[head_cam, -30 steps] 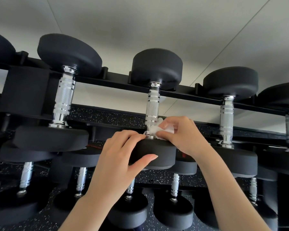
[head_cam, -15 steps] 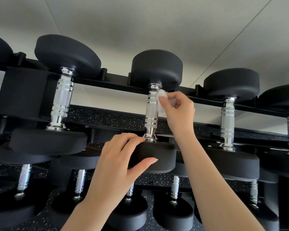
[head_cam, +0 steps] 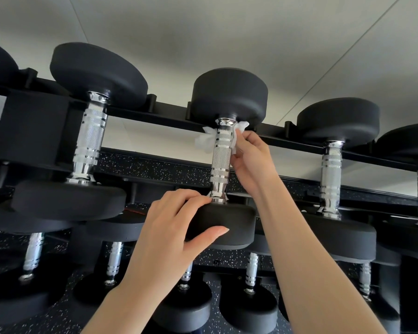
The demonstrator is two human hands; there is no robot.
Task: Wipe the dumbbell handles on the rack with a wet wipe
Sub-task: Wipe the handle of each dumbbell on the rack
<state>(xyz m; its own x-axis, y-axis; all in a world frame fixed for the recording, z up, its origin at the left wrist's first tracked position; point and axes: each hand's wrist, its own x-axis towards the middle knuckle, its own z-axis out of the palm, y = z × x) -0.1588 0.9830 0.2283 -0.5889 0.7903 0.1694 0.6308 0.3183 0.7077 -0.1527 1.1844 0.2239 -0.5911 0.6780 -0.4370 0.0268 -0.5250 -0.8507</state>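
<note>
Wiping step in hand, frame centre: right hand [head_cam: 250, 157] pinching white crumpled wet wipe [head_cam: 204, 142] around knurled chrome dumbbell handle [head_cam: 221, 162], upper end. Left hand [head_cam: 169, 237] gripping black lower weight head [head_cam: 223, 225]. Next: downward stroke, probably.

2 hands [head_cam: 164, 237], 1 wipe [head_cam: 204, 141], approx. 12 dumbbells [head_cam: 227, 150].

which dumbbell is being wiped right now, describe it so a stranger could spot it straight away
Look at the top row of the black rack, where dumbbells lie with chrome handles showing. It is the middle dumbbell in view. Unlike its neighbours, it alone has a white wet wipe wrapped behind the far end of its handle, held by the right hand, while the left hand grips its near head.
</note>
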